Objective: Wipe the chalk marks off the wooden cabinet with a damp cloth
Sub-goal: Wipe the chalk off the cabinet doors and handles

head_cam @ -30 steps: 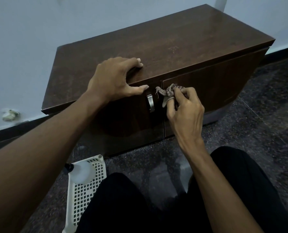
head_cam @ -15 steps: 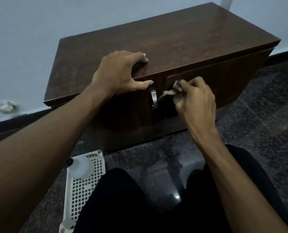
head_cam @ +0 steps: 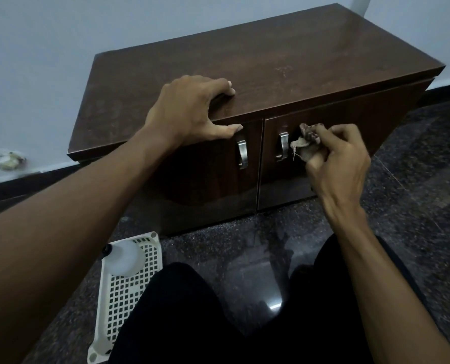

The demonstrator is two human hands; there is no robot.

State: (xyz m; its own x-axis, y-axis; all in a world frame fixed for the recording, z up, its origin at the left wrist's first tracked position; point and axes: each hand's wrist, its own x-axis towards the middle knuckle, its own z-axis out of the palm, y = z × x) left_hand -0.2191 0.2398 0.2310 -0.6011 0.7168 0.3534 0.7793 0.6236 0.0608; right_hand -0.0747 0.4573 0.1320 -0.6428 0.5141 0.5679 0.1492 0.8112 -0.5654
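A low dark wooden cabinet (head_cam: 271, 56) stands against the wall, with two front doors and metal handles. My left hand (head_cam: 189, 111) rests on its front top edge, fingers spread on the top and the thumb over the left door. My right hand (head_cam: 334, 158) is shut on a small crumpled cloth (head_cam: 306, 144), pressed to the right door just right of its handle (head_cam: 283, 147). A faint pale mark (head_cam: 283, 70) shows on the cabinet top. The left door handle (head_cam: 242, 155) hangs below my left thumb.
A white plastic lattice basket (head_cam: 125, 292) lies on the dark speckled floor at the lower left, with a white bottle (head_cam: 122, 257) in it. My knees in black trousers (head_cam: 192, 311) fill the bottom. A pale blob (head_cam: 9, 160) sits on the wall at the far left.
My right hand with the cloth has moved right, from the gap between the doors past the right handle onto the right door. My left hand has stayed on the top edge.
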